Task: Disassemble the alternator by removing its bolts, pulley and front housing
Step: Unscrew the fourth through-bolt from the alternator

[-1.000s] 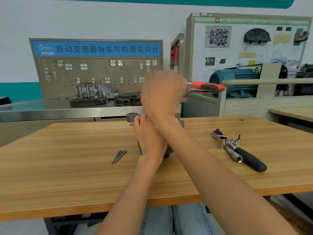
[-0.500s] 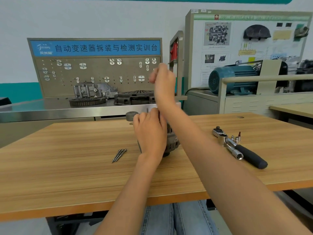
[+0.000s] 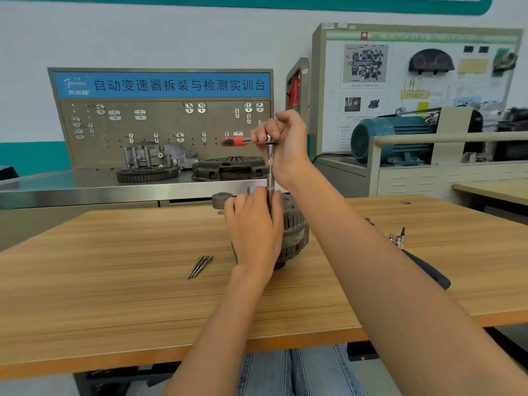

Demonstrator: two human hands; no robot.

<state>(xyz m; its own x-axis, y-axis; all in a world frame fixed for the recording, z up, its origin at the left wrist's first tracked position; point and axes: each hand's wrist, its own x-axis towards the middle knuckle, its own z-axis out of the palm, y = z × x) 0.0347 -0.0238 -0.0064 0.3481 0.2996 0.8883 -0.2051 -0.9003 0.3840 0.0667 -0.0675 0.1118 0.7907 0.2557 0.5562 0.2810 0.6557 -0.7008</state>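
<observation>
alternator [image 3: 295, 232] under left hand [image 3: 253, 227], right hand [image 3: 283, 138] gripping ratchet [image 3: 238, 141] above

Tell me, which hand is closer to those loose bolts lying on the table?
Left. The left hand grips the alternator just right of the bolts; the right hand is raised above, holding the red-handled ratchet.

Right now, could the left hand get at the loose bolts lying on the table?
Probably yes. The bolts lie in the open on the table, just left of the left hand, nothing between. But that hand steadies the extension bar on the alternator and must let go first.
</observation>
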